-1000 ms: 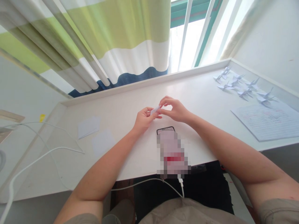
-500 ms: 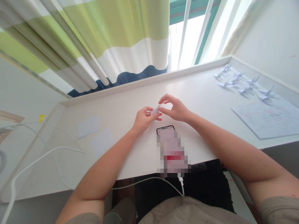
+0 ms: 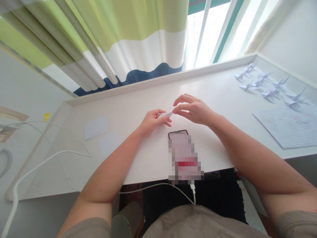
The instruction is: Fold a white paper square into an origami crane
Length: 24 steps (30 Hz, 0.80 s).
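Note:
Above the white desk, my left hand (image 3: 153,121) is closed on a small folded piece of white paper (image 3: 164,115), with the thumb on top and the fingers behind. The paper narrows to a point toward the right. My right hand (image 3: 196,108) reaches in from the right with bent fingers, its fingertips closed at that pointed end. The exact fold there is too small to make out. Just below the hands lies a phone (image 3: 177,133) with a blurred screen, plugged into a white cable (image 3: 193,189).
Several folded paper cranes (image 3: 271,94) stand at the desk's back right, behind a written sheet (image 3: 287,127). Loose white paper squares (image 3: 95,128) lie at left, near a white cord (image 3: 61,152). A raised rim (image 3: 138,85) borders the desk below the curtain (image 3: 148,43).
My right hand has turned, and its fingertips have come together at the paper's pointed end. The paper has tilted flatter in my left hand. The camera view has shifted slightly.

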Tool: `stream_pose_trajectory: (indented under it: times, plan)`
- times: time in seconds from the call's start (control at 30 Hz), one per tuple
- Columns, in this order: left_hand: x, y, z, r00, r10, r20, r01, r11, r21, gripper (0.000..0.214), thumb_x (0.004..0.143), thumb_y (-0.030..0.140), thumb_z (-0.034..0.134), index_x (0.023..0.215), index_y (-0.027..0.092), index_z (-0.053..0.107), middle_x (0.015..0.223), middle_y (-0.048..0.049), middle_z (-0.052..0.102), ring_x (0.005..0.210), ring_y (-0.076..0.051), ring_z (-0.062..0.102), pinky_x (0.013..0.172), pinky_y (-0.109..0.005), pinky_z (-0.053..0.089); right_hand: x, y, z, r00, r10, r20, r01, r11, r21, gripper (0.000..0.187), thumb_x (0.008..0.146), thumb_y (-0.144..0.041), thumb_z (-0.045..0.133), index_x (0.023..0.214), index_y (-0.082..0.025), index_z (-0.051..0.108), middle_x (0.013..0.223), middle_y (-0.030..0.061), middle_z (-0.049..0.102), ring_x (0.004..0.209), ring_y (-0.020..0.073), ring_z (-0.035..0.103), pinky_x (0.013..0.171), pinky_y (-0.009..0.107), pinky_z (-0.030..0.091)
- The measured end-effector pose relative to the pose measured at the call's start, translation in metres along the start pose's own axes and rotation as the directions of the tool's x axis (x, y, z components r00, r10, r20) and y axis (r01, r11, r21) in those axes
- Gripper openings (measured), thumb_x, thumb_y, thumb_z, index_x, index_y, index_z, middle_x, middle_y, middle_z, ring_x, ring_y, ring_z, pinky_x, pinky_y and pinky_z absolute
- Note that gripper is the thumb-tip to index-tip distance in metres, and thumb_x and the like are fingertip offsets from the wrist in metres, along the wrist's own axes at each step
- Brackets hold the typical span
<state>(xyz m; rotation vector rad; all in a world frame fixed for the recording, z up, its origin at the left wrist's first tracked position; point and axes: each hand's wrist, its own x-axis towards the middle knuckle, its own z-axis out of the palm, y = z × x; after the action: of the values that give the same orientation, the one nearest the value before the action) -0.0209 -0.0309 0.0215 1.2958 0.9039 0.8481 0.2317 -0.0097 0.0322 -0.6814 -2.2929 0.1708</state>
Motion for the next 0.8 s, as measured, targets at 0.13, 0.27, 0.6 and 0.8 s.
stream_pose_trajectory:
  times: [0.13, 0.27, 0.6, 0.8]
  plan:
    - [0.0005, -0.0006, -0.0004, 1.0, -0.011, 0.003, 0.011, 1.0, 0.0, 0.047, 0.076, 0.052, 0.097, 0.101, 0.017, 0.076, 0.082, -0.0045, 0.082, 0.072, -0.022, 0.08, 0.094, -0.044, 0.059, 0.0007, -0.002, 0.0, 1.0, -0.021, 0.009, 0.021, 1.0, -0.015, 0.024, 0.111, -0.027, 0.059, 0.099, -0.027, 0.08, 0.113, 0.0082, 0.075, 0.099, 0.0243, 0.066, 0.08, 0.04, 0.053]
    - [0.0003, -0.0013, -0.001, 1.0, -0.005, 0.002, 0.005, 1.0, -0.006, 0.047, 0.076, 0.051, 0.097, 0.102, 0.017, 0.077, 0.084, -0.0051, 0.082, 0.073, -0.022, 0.08, 0.096, -0.045, 0.059, 0.0015, -0.0032, 0.0021, 0.999, 0.011, 0.036, -0.012, 1.0, 0.018, 0.023, 0.11, -0.028, 0.058, 0.097, -0.026, 0.076, 0.109, 0.0088, 0.075, 0.1, 0.0258, 0.065, 0.084, 0.042, 0.054]
    - [-0.002, -0.0032, 0.0057, 0.997, 0.07, -0.043, -0.065, 0.992, 0.107, 0.042, 0.079, 0.049, 0.095, 0.1, 0.018, 0.077, 0.09, -0.005, 0.084, 0.076, -0.021, 0.081, 0.099, -0.045, 0.059, -0.0029, -0.0025, 0.006, 0.97, 0.168, 0.173, -0.193, 0.971, 0.138, 0.015, 0.107, -0.027, 0.056, 0.1, -0.025, 0.069, 0.117, 0.0117, 0.068, 0.115, 0.0316, 0.059, 0.102, 0.051, 0.05]
    - [-0.0026, -0.0027, 0.0079, 0.996, 0.077, -0.043, -0.069, 0.982, 0.177, 0.037, 0.083, 0.047, 0.092, 0.103, 0.019, 0.078, 0.093, -0.0048, 0.085, 0.074, -0.021, 0.081, 0.104, -0.047, 0.058, -0.0045, 0.0022, 0.0008, 0.94, 0.233, 0.247, -0.277, 0.948, 0.16, 0.013, 0.102, -0.029, 0.06, 0.097, -0.025, 0.071, 0.112, 0.0111, 0.071, 0.114, 0.0314, 0.063, 0.101, 0.051, 0.052]
